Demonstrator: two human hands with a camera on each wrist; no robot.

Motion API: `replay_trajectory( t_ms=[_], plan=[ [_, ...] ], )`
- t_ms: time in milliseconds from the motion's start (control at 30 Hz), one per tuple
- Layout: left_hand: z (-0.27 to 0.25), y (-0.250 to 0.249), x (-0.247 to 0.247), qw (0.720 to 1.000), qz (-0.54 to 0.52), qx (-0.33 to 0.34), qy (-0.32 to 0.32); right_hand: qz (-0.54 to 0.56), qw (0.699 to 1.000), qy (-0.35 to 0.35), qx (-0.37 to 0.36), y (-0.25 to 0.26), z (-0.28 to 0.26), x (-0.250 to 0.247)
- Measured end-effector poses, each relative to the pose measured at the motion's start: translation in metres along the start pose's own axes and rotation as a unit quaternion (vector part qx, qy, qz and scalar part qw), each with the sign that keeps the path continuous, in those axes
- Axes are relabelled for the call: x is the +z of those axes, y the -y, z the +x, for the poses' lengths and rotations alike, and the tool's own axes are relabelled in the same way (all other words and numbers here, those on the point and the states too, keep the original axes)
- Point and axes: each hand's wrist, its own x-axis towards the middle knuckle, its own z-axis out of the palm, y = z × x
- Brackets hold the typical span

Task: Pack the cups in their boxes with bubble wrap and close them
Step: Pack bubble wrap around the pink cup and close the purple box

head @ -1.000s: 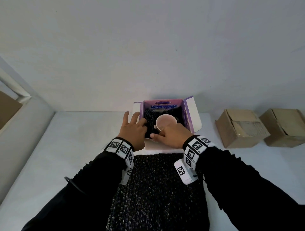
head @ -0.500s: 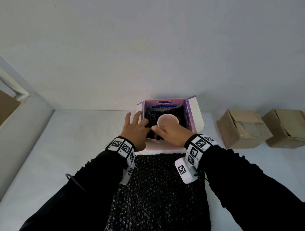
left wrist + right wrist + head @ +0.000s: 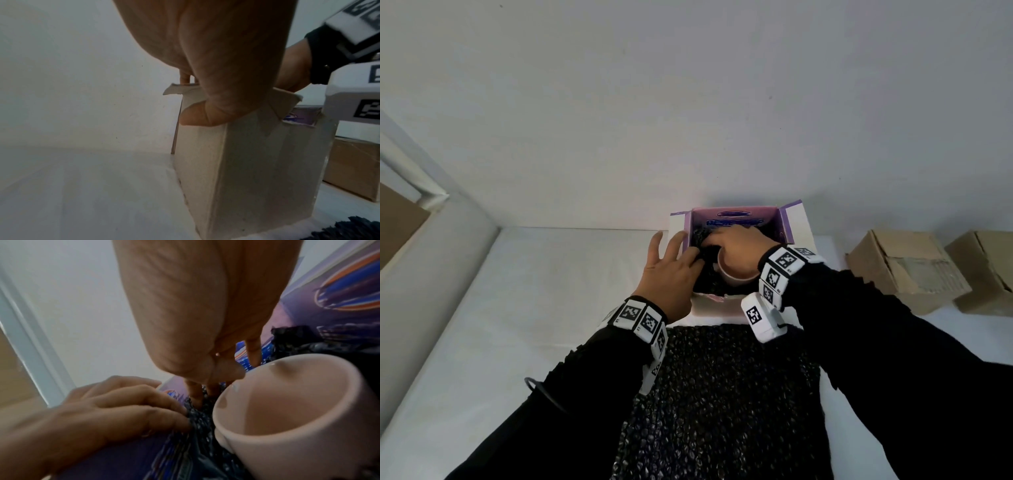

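The pink cup [image 3: 736,274] sits in the open purple box [image 3: 736,217], black bubble wrap [image 3: 203,431] bunched beside it. Right hand [image 3: 739,250] fingers push straight down into the wrap; left hand [image 3: 671,274] fingers, spread, press it at the box's edge. Judged step: padding. Next, cover the rim and fold the flaps.

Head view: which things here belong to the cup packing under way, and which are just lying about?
In use:
- purple-lined box
- pale cup
- black bubble wrap in the box
- left hand, right hand
- bubble wrap sheet

Lying about:
- two brown cartons
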Motion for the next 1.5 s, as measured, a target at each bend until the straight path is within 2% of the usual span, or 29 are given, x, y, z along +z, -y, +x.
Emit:
replay_trajectory(
  t_ms=[67,167,267,333,400,433,500,633,700,867,933,1000,1067,1233,1300,1400,1500],
  plan=[
    [0.0,0.0,0.002,1.0,-0.009,0.0,-0.006,-0.049,0.999,-0.001,0.002,0.001,0.005,0.005],
    [0.0,-0.001,0.004,1.0,-0.024,0.007,-0.01,-0.053,0.998,0.019,0.02,0.0,0.006,0.012],
    [-0.003,0.0,0.004,0.997,-0.022,0.066,-0.017,-0.028,0.999,0.018,0.009,-0.002,0.001,0.011],
    [-0.007,0.001,0.007,0.992,-0.027,0.12,-0.023,-0.026,0.999,-0.03,0.036,-0.006,-0.003,0.005],
    [-0.008,0.0,0.011,0.99,-0.027,0.139,-0.028,-0.094,0.986,-0.094,0.098,-0.013,-0.008,-0.001],
    [-0.008,-0.002,0.011,0.99,-0.021,0.136,-0.036,-0.133,0.977,-0.106,0.128,-0.016,-0.012,-0.002],
    [-0.007,-0.007,0.009,0.992,-0.007,0.114,-0.048,-0.169,0.969,-0.087,0.159,-0.02,-0.016,0.001],
    [-0.005,-0.018,0.007,0.997,-0.004,0.064,-0.035,-0.091,0.984,-0.023,0.152,-0.02,-0.019,0.005],
    [-0.005,-0.02,0.011,0.998,-0.008,0.058,-0.027,-0.071,0.988,-0.031,0.138,-0.021,-0.024,0.005],
    [-0.007,-0.026,0.016,0.995,-0.01,0.056,-0.086,-0.144,0.973,-0.157,0.088,-0.019,-0.05,0.012],
    [-0.007,-0.03,0.016,0.995,-0.017,0.051,-0.079,-0.148,0.974,-0.146,0.088,-0.015,-0.06,0.017],
    [-0.007,-0.033,0.012,0.998,-0.027,0.037,-0.038,-0.15,0.979,-0.108,0.085,-0.012,-0.07,0.026],
    [-0.004,-0.035,0.008,0.999,-0.034,0.02,0.006,-0.141,0.982,-0.109,0.07,-0.01,-0.08,0.035],
    [-0.003,-0.038,0.001,0.999,-0.037,0.019,0.026,-0.1,0.99,-0.082,0.058,-0.005,-0.095,0.028],
    [-0.008,-0.039,0.001,0.999,-0.035,0.029,-0.008,-0.109,0.983,-0.145,0.035,-0.005,-0.103,0.028],
    [-0.021,-0.043,0.009,0.994,-0.056,0.039,-0.086,-0.11,0.949,-0.291,-0.057,-0.002,-0.121,0.044],
    [-0.04,-0.05,0.015,0.982,-0.132,0.036,-0.133,-0.085,0.935,-0.306,-0.157,0.006,-0.141,0.069]
  ],
)
